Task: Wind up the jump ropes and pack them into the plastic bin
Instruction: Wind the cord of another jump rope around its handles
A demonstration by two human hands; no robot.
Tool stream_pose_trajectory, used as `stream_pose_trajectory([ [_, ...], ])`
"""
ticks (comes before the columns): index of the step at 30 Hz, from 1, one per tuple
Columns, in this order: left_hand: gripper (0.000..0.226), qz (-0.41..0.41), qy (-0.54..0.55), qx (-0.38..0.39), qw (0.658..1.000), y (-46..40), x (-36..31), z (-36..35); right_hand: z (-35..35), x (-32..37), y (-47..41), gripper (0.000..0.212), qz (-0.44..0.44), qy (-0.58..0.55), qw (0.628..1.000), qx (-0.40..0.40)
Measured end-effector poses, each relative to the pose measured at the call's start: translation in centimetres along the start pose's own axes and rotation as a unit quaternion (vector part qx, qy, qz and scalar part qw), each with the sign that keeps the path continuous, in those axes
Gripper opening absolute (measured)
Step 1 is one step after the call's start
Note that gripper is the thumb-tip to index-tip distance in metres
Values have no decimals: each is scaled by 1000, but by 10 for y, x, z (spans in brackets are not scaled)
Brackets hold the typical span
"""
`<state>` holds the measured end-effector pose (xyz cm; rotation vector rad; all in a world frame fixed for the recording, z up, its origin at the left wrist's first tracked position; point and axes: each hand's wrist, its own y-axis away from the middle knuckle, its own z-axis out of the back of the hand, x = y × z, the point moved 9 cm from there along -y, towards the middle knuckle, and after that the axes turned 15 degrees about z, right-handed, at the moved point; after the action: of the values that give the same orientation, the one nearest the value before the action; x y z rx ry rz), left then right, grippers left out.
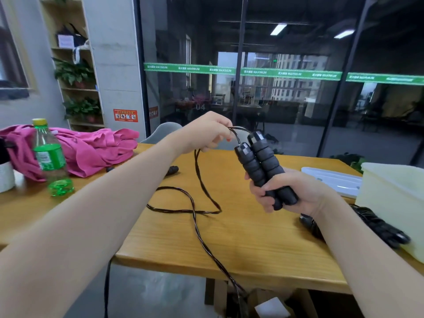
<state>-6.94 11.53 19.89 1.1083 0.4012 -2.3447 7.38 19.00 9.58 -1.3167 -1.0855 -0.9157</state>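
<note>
Jump rope handles (263, 166), two black foam grips side by side, stood at centre-right of the frame with their long axis tilted up and to the left, caps uppermost. Your right hand (291, 191) had its fingers wrapped round their lower ends. Just left of the caps, your left hand (206, 131) pinched the cord (197, 212) where it left them, so that hand was the nearer one to the loose length. From the pinch the cord dropped to the table (241, 244), crossed itself in a slack loop at mid-frame, then ran off the near edge toward the bottom of the frame; you could not see where it ended. I judge the winding would turn on carrying that slack up and around the handles' long axis. A second rope (378, 228) lay already bundled at lower right, partly behind your right forearm, touching the plastic bin (394, 191), which the right edge cut off. Another black handle (172, 170) lay beyond your left forearm, mostly hidden.
</note>
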Motion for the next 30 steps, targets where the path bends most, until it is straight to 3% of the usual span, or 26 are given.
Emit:
stream_pose_trajectory([
  [3,20,46,107,73,991,13,-2,-6,-2,12,-2,43,37,8,999,-33],
  [5,33,38,186,81,979,27,-5,-10,-3,23,-2,46,77,-10,995,-59],
  [7,40,55,233,62,969,36,-3,-19,-6,36,-4,49,121,-24,989,-87],
  [10,52,113,217,-2,970,46,-6,-45,-13,56,-7,47,188,-42,974,-122],
  [13,59,120,220,-83,965,59,-24,-59,-25,70,-10,21,224,-64,966,-109],
  [15,59,124,254,-85,955,69,-30,-64,-30,75,-7,5,220,-75,968,-93],
  [17,60,150,255,-66,953,74,-29,-68,-36,77,-3,5,212,-66,972,-75],
  [19,62,185,228,-65,954,81,-21,-71,-44,74,-2,34,204,-81,974,-49],
  [21,63,157,197,-73,965,86,-18,-75,-49,70,-6,56,201,-101,974,-34],
  [24,54,80,165,-86,979,94,-12,-82,-44,65,-11,35,208,-92,972,-61],
  [28,32,104,234,-71,964,97,21,-97,-31,66,-16,31,207,-127,962,-125],
  [30,28,72,242,-105,962,104,31,-95,-26,71,-19,27,210,-131,959,-138],
])
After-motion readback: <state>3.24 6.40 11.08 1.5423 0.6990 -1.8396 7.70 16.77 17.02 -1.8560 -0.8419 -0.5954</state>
